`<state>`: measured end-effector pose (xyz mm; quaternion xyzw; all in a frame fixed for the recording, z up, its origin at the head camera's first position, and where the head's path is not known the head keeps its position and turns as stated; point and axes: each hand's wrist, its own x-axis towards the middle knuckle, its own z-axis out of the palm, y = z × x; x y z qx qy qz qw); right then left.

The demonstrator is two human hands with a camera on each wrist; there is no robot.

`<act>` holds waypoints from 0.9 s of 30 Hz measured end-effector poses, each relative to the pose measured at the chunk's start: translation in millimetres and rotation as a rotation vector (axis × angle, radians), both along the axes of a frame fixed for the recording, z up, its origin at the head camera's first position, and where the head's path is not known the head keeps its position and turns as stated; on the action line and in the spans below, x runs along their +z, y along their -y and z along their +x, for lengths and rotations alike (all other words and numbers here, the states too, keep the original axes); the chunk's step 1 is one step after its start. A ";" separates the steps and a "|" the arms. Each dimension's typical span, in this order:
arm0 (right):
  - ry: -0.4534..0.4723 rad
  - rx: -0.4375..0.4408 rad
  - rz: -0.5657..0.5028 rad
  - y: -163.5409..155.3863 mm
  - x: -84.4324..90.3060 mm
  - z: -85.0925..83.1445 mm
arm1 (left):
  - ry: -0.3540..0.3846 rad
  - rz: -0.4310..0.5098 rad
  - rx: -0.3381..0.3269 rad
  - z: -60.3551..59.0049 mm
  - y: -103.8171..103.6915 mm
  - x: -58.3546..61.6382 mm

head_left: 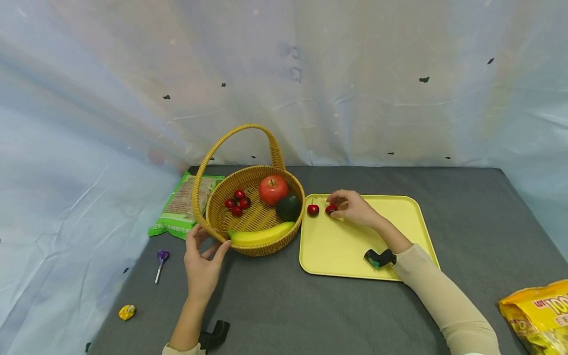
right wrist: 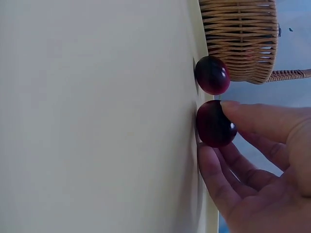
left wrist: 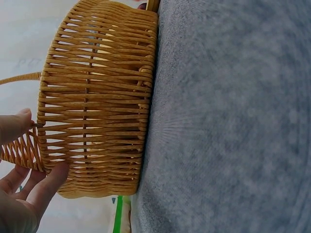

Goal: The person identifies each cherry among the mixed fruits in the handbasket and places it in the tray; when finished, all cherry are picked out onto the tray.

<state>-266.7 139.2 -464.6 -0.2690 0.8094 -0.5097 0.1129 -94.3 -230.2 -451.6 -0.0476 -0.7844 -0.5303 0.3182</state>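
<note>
With its thumb on one side and fingers on the other, my left hand [head_left: 201,264] grips the wicker basket [head_left: 266,250] near the foot of its tall handle. Inside the basket lie a banana [head_left: 262,235], a red apple [head_left: 272,190], a dark green avocado [head_left: 288,208] and several cherries [head_left: 236,211]. Over the yellow tray [head_left: 341,251], my right hand [head_left: 357,209] pinches a dark red cherry [right wrist: 214,124] between thumb and fingers, low at the tray surface. A second cherry [head_left: 312,210] with a stem rests on the tray just to its left.
A green-edged bag [head_left: 177,209] lies behind the basket's left side. On the left of the grey table are a purple lollipop [head_left: 162,256] and a yellow wrapped candy [head_left: 127,312]. A yellow snack bag [head_left: 539,315] sits at the front right.
</note>
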 end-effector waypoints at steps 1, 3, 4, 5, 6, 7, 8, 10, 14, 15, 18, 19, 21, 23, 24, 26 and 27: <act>-0.004 -0.002 0.003 0.1 0.5 0.3 | 0.002 -0.004 0.004 1.5 -2.5 4.7; -0.014 -0.008 0.012 -0.3 0.9 0.6 | 0.007 -0.014 0.012 4.6 -7.9 14.4; -0.019 -0.012 0.016 -0.5 0.6 0.5 | 0.010 -0.021 0.017 5.8 -10.0 18.5; -0.024 -0.016 0.020 -0.8 0.3 0.5 | 0.010 -0.022 0.016 7.0 -11.7 21.9; -0.027 -0.020 0.023 -1.1 0.0 0.4 | 0.012 -0.021 0.015 6.9 -11.8 22.2; -0.030 -0.024 0.027 -1.3 -0.5 0.3 | 0.012 -0.019 0.014 5.9 -10.7 20.2; -0.036 -0.027 0.031 -1.5 -1.1 0.0 | 0.010 -0.015 0.011 4.6 -9.0 17.0; -0.055 -0.038 0.052 -1.4 -0.8 -0.4 | 0.004 -0.005 0.004 1.3 -4.9 9.2; -0.154 -0.053 0.106 4.6 11.3 -2.1 | 0.000 0.009 -0.001 -3.6 2.9 -4.8; -0.187 -0.056 0.118 8.2 17.1 -3.3 | -0.001 0.011 -0.001 -3.9 3.9 -6.4; -0.260 -0.045 0.098 26.1 40.8 -7.2 | -0.002 0.011 0.005 -3.5 4.6 -7.9; -0.272 -0.033 0.081 34.6 49.4 -8.7 | -0.003 0.009 0.008 -3.1 4.2 -7.6; -0.280 0.016 0.035 54.7 65.6 -11.6 | 0.000 0.006 0.011 -2.0 2.5 -5.5; -0.272 0.088 -0.009 78.8 80.5 -13.2 | 0.004 0.003 0.013 -0.9 0.2 -2.7; -0.266 0.133 -0.022 92.1 86.6 -13.9 | 0.003 0.001 0.011 -0.7 -0.6 -1.5; -0.249 0.239 -0.022 119.7 95.3 -15.1 | 0.000 0.000 0.008 -0.6 -1.0 -0.7; -0.242 0.296 -0.010 133.6 98.0 -15.3 | -0.001 -0.002 0.008 -0.6 -0.8 -0.7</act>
